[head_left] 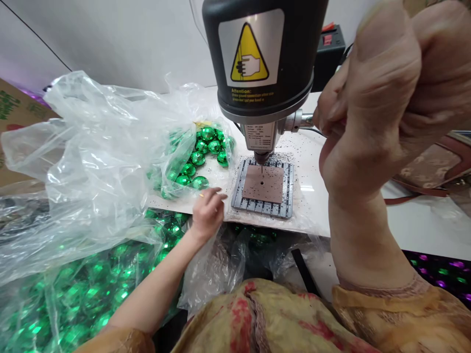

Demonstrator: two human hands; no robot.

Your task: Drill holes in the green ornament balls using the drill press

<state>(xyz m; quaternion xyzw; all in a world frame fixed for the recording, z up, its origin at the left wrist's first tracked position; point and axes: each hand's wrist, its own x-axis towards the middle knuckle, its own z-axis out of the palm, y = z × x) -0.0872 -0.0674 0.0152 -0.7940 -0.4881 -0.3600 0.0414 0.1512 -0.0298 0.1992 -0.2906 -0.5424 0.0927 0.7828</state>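
A small bench drill press (265,59) with a black motor housing and a yellow warning label stands in front of me. My right hand (375,98), large and close to the camera, is wrapped round the drill press's feed handle (307,120); the fist hides most of it. Below the chuck (262,156), the thin bit is above a brown square board (253,189) with a dark hole, lying on the slotted metal base (289,208). My left hand (209,211) is just left of the base, index finger and thumb apart, nothing visible between them. Shiny green faceted balls (197,158) lie near it.
Clear plastic bags (110,147) spread over the left side, with many more green balls (81,289) under plastic below the table edge. Dark shavings surround the base. A black box with a red switch (327,39) stands behind. A brown strapped bag (430,166) lies right.
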